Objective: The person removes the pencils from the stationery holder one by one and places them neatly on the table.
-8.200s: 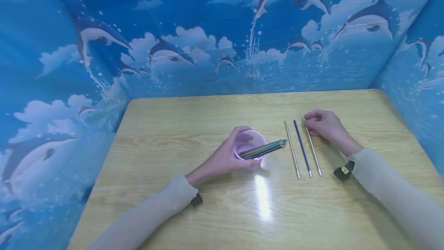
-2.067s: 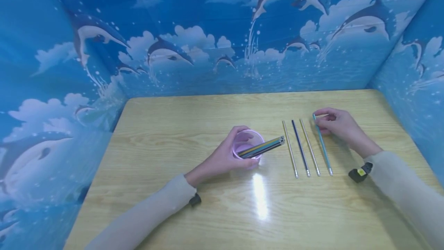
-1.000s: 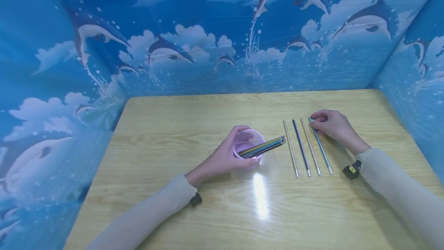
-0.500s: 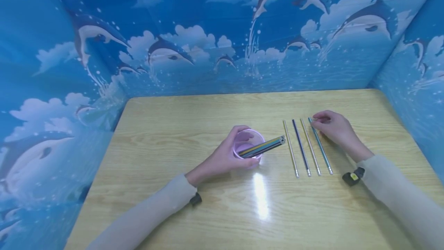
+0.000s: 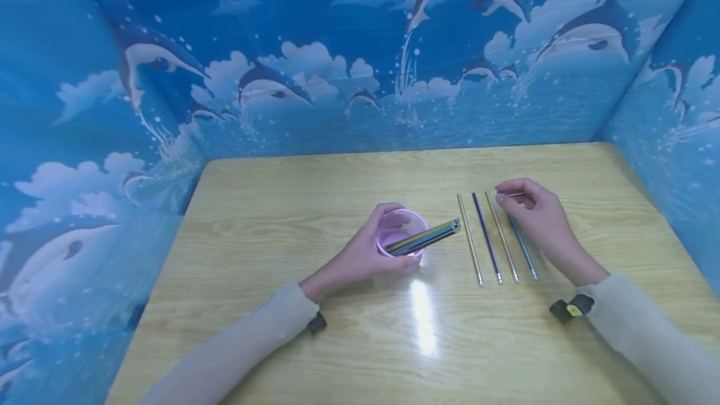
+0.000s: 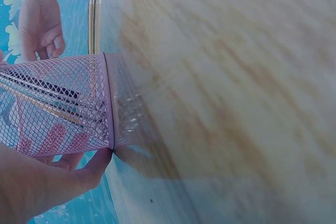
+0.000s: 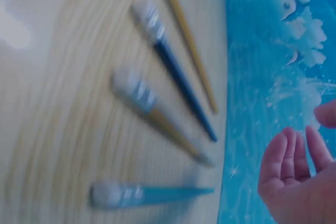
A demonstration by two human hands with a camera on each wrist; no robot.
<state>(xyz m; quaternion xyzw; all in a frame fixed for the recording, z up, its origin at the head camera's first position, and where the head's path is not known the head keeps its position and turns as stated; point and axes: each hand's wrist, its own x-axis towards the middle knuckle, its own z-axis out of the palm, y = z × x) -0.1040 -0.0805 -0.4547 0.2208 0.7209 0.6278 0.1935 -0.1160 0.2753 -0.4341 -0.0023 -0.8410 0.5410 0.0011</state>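
My left hand [image 5: 368,249] grips a pink mesh pencil cup [image 6: 58,103], its mouth tilted to the right. A bundle of several pencils [image 5: 425,237] leans out over the cup's rim. To the right, a row of pencils lies side by side, eraser ends towards me: a yellowish pencil [image 5: 470,241], a dark blue pencil [image 5: 487,237], another yellowish pencil [image 5: 502,236] and a light blue pencil [image 7: 168,193]. My right hand [image 5: 537,220] hovers over the far end of the light blue pencil, hiding its tip. In the right wrist view its fingers are loosely bent around nothing.
The wood-grain table [image 5: 281,224] is backed and flanked by a blue dolphin-print curtain [image 5: 337,80]. Light glares off the tabletop [image 5: 423,317] in front of the cup.
The right hand laid down the third pencil, then the light blue one beside it. It has now let go and lifted slightly. The left hand has kept its hold on the cup.
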